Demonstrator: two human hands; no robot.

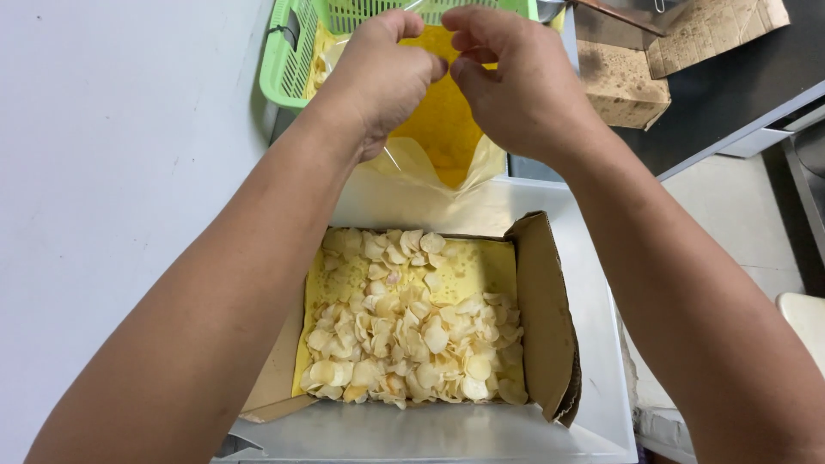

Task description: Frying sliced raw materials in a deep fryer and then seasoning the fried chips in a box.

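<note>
Up near the top of the view, the left hand (pixel 378 73) and the right hand (pixel 516 86) meet over a clear plastic bag (pixel 443 129) that holds something yellow. Both hands have their fingers (pixel 468 43) pinched closed on the bag's upper edge, the fingertips of the two hands nearly touching each other. The bag hangs down from that grip, its lower part reaching toward the white desk (pixel 103 172). Just behind the hands stands a green slatted basket (pixel 288 60), with more pale pieces showing through its side. Below the bag, between the two forearms, lies an open cardboard box (pixel 546 309) lined in yellow, with a layer of pale, thin chips (pixel 412 339) spread over most of its floor. To the right, beyond the desk's edge, brown stained cardboard pieces (pixel 623 82) rest on a dark surface.
</note>
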